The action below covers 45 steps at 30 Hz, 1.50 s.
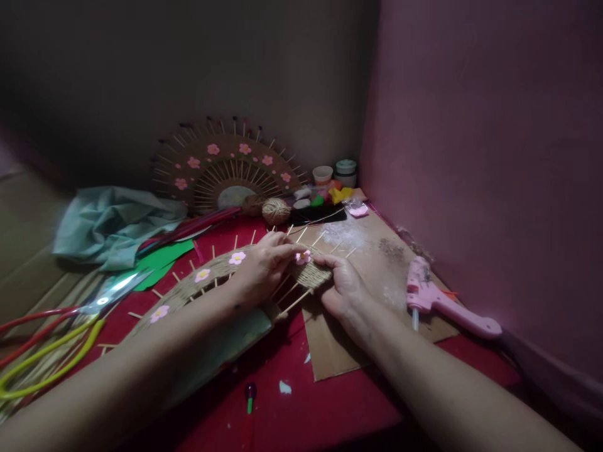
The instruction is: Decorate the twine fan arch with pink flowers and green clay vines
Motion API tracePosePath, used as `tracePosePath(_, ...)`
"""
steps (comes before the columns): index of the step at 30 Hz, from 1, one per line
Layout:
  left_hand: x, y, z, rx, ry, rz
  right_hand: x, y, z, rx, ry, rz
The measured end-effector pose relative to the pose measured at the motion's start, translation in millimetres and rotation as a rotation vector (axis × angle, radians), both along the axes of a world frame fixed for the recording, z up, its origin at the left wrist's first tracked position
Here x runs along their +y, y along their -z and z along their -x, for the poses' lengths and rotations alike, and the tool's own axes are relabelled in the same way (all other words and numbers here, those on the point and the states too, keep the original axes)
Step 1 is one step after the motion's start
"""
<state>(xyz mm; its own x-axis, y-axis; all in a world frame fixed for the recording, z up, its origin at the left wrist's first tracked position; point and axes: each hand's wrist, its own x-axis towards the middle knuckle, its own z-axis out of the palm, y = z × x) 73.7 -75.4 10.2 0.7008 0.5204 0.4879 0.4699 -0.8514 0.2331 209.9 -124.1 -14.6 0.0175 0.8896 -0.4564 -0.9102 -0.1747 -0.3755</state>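
A half-round fan of twine woven over thin wooden sticks [181,295] lies across the red tabletop, with pink flowers with yellow centres along its band. My left hand [266,260] reaches over the fan, its fingers closed and their tips on a pink flower [303,257] near the right end. Gripping that right end is my right hand [343,285], thumb on top and the other fingers mostly hidden underneath. Bare stick ends poke out past the band's outer edge. My left forearm covers part of the fan's lower middle.
A finished-looking fan [213,149] leans on the back wall. A twine ball [276,211] and small tubs [323,175] stand before it. Scissors [102,302] and crumpled cloth [120,223] lie left. A pink glue gun [426,295] rests on cardboard [336,351] by the right wall.
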Motion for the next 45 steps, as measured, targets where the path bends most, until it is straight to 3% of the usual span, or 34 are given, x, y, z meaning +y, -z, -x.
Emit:
tracePosePath(4,-8.4,-5.0,3.8,0.019,-0.054,0.024,-0.1,0.2,0.6,-0.001,0.005,0.01)
tracePosePath(9,-16.2,5.5,1.3,0.057,-0.044,-0.185,-0.8,0.1,0.8,-0.003,-0.001,0.007)
tracePosePath(17,-20.5,10.9,0.6,0.191,-0.016,-0.325,-2.5,2.7,0.5,-0.025,-0.006,-0.014)
tracePosePath(22,-22.9,7.3,0.1,0.226,-0.032,-0.262,-3.4,1.8,0.7,-0.048,-0.004,-0.032)
tracePosePath(27,-22.9,2.7,5.1,0.089,-0.074,-0.171,-2.7,2.0,1.2,-0.067,0.011,-0.055)
tracePosePath(35,-28.4,5.1,5.5,0.216,-0.084,-0.276,-2.1,12.5,1.3,-0.148,0.095,-0.077)
tracePosePath(45,-31.2,-1.4,4.4,0.291,-0.082,-0.28,-4.3,8.4,2.5,-0.161,0.127,-0.079)
